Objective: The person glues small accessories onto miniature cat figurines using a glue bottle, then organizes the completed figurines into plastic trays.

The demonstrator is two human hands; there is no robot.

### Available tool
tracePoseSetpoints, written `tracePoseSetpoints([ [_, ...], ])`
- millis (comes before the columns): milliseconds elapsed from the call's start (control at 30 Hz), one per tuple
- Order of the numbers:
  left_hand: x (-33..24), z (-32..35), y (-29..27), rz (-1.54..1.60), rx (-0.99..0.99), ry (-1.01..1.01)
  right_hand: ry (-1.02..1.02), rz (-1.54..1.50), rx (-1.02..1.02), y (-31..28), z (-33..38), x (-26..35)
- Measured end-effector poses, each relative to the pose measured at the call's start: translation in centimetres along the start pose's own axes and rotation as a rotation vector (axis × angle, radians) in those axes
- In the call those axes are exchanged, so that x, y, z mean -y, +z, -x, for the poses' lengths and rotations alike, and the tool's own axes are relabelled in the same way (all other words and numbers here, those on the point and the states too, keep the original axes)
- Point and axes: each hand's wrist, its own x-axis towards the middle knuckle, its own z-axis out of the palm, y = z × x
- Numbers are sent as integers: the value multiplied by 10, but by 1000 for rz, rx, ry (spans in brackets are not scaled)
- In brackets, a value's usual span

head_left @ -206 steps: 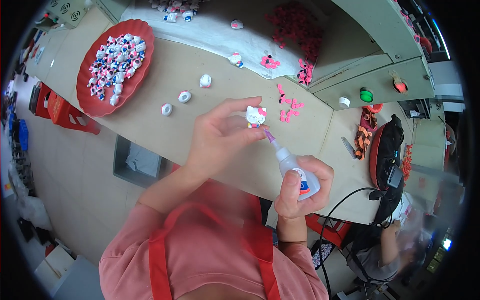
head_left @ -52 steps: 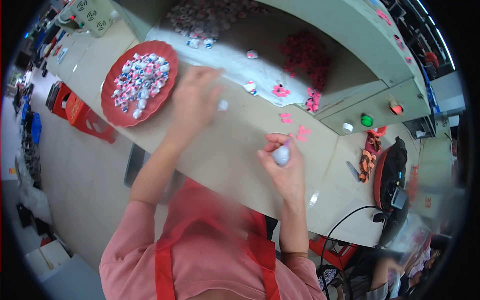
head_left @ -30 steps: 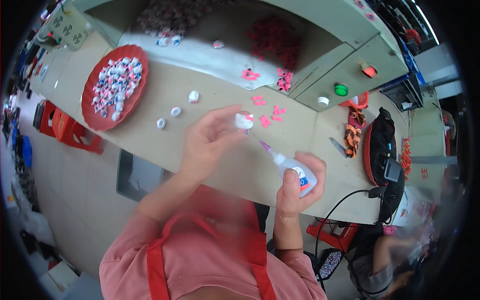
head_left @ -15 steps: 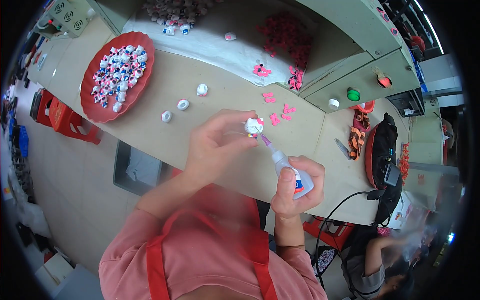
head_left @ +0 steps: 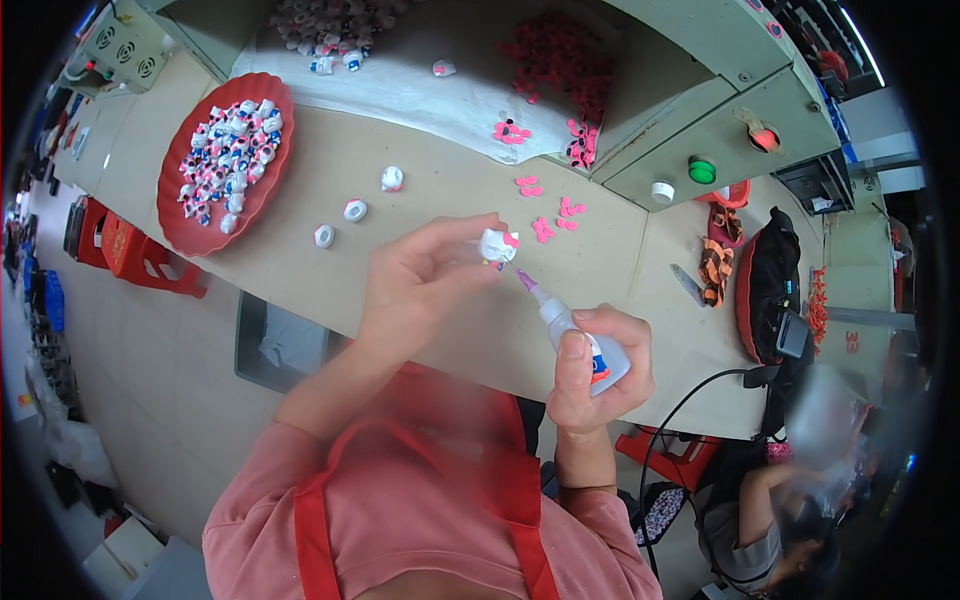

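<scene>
Right now, in the head view, your left hand [head_left: 410, 290] is closed on a small white cat-shaped figurine [head_left: 497, 244], pinched between thumb and fingertips above the table [head_left: 340, 165]. Your right hand [head_left: 590, 390] is wrapped around a translucent squeeze bottle [head_left: 556, 314], thumb pressed along its near side. The bottle's purple nozzle [head_left: 528, 282] tilts up and to the left, its thin tip at the lower part of the figurine; you cannot tell from here whether they touch.

Beyond your left hand, three loose white pieces [head_left: 392, 179] lie in a slanting row on the table. Farther left sits a red scalloped dish [head_left: 263, 197] heaped with white, pink and blue figurines [head_left: 230, 150]. Just past the figurine you hold, to its right, small pink pieces [head_left: 543, 231] lie in three little groups. Behind them, under the pale green cabinet [head_left: 735, 135], a white sheet [head_left: 400, 108] bears a shaded pile of dark pink pieces [head_left: 560, 65] and a heap of white ones [head_left: 330, 25].
</scene>
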Motion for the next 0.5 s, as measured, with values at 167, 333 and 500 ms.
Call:
tracePoseSetpoints([
  [167, -2, -2, -1, 98, -1, -182, 15, -20, -31, 0, 2, -3],
  [333, -4, -2, 1, 137, 15, -194, 15, -21, -32, -2, 2, -3],
  [500, -4, -3, 0, 160, 8, -191, 45, -12, -34, -3, 2, -3],
])
